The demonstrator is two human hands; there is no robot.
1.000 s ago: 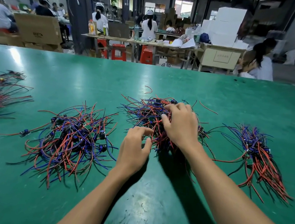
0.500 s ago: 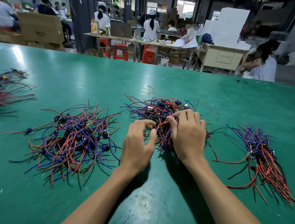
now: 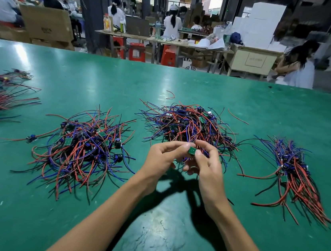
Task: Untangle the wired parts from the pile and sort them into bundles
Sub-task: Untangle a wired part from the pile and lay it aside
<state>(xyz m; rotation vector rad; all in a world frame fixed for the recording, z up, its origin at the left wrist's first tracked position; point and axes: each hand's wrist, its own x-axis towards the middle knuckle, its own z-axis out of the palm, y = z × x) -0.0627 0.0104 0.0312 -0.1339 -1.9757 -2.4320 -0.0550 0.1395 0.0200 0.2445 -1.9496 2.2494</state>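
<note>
Factory assembly hall, manual wiring station.
Wide green-topped worktable (image 3: 103,80) bearing tangled heaps of red and blue wired circuit parts (image 3: 80,148); at 12 o'clock, capped workers (image 3: 172,23) at long wooden benches (image 3: 160,40), red plastic stools (image 3: 137,51); brown cardboard cartons (image 3: 45,23) at 10 o'clock; stacked white boxes (image 3: 258,24) at 1 o'clock.

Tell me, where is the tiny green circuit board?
In the head view's middle, the tiny green circuit board is pinched between left hand and right hand, before the tangled middle wire pile.

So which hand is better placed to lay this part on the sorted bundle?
Right, probably. The right hand already pinches the small green board, and the combed bundle lies on its side; the left hand would need to cross over.
</note>
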